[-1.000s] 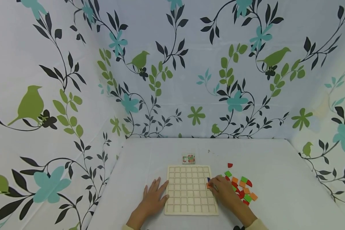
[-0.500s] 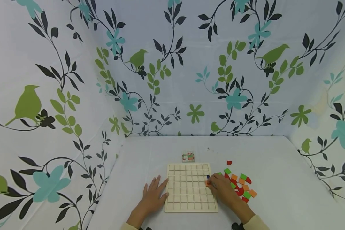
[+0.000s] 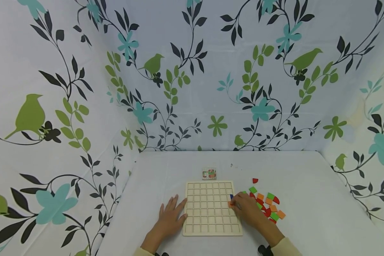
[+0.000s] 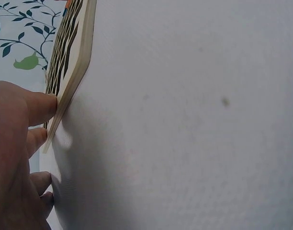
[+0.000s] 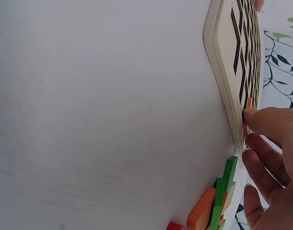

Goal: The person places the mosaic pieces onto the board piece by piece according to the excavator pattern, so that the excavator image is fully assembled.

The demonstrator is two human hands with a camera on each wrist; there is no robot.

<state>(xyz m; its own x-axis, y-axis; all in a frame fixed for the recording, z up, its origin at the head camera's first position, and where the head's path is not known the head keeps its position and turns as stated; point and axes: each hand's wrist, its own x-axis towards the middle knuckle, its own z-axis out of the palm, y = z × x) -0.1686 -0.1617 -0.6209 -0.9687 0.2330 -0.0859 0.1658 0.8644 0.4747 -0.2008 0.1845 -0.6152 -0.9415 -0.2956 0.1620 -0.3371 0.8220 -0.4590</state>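
Orange tile at right side of the grid board; I see the right hand pinching it. Left hand, fingers extended, touches board's left edge. Loose coloured pieces lie beyond the right hand.

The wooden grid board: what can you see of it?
The wooden grid board is pale and squarish, with raised strips dividing it into small square cells; its side looks layered, like plywood. It lies flat on the white table, a small patterned card beyond its far edge. The left hand touches its left edge. At its right edge, the right hand pinches an orange tile, with a small blue piece nearby.
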